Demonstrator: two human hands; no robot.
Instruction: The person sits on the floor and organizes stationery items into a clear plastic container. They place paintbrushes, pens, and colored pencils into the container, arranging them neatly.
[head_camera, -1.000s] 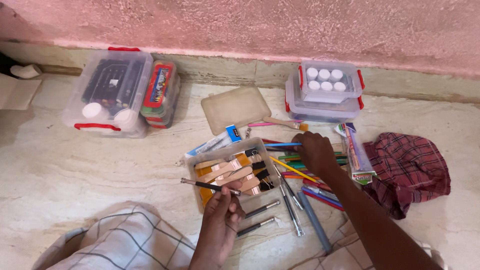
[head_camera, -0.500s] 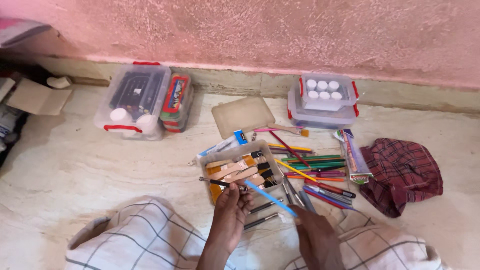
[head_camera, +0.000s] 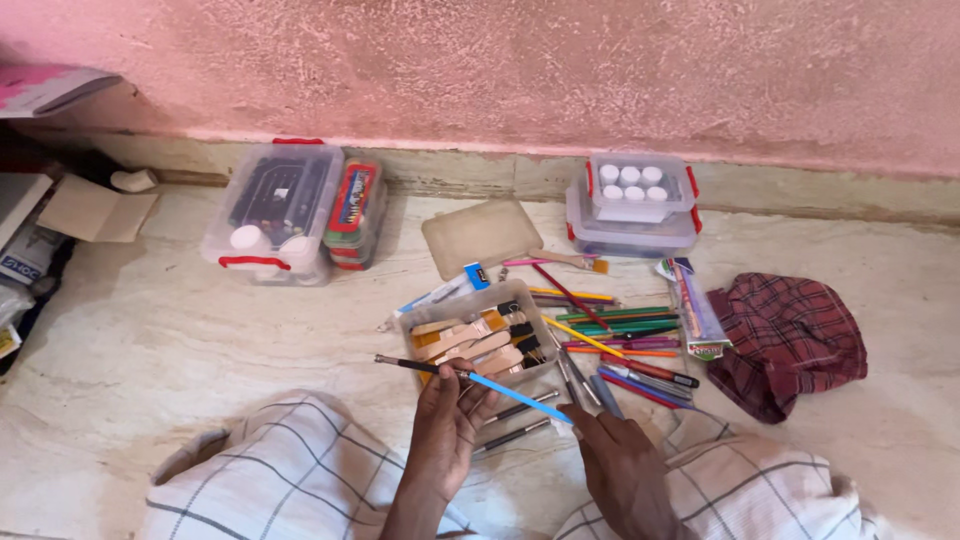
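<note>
**Two brushes over the tray**

The left hand has its fingers clamped on a black paintbrush above the clear tray. The right hand pinches a blue paintbrush, its tip meeting the left fingers.

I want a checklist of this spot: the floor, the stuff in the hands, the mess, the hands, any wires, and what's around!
Surface: pale marbled stone floor.
Job's things: dark pen-like stick held by the left hand; blue pencil pinched at its lower end by the right hand, its tip reaching the left hand's fingers.
Clutter: open clear tray of wooden-handled brushes; coloured pencils loose beside it; beige lid; plaid cloth.
Hands: left hand closed on the stick; right hand closed on the pencil.
Cables: nothing seen.
Surroundings: pink wall; lidded boxes with red clips along it.
</note>
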